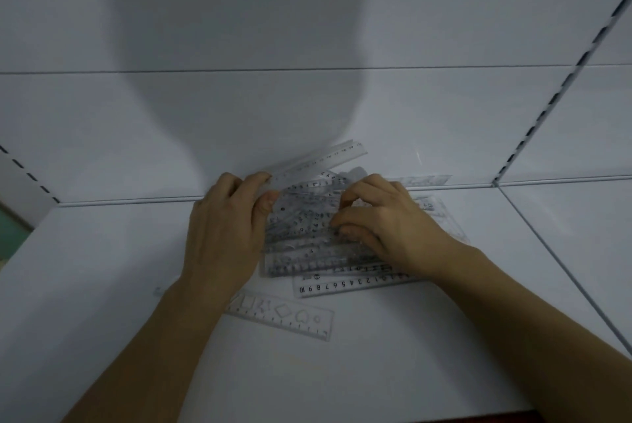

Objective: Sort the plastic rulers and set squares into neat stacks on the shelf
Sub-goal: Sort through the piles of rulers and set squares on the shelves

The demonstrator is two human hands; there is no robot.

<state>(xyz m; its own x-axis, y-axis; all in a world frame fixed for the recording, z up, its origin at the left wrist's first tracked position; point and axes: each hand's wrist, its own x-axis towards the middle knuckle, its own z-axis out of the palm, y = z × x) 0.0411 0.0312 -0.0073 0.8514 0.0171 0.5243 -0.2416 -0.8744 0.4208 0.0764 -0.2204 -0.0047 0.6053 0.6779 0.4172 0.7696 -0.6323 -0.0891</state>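
Progress: early, no neat stack visible | heap of clear plastic rulers and set squares [307, 234] at centre of white shelf [444, 337] | left hand [225, 231] pinches a tilted clear ruler [321, 159] at 12 o'clock | right hand [379, 217], fingers curled, picks at heap | clear stencil ruler [284, 316] loose at 6 o'clock.

A white back panel [307, 12] rises behind the shelving, crossed by a thin horizontal seam [410, 67]. A large soft shadow [222, 57] falls across it — darkest at the upper middle, narrowing as it runs down. At the right, a slotted upright [561, 87] slants up toward the top corner, its dark slots evenly spaced; a second slotted upright [29, 174] shows at the left edge. Low on the far left lies a patch of greenish surface [10, 229] — too dim to identify.
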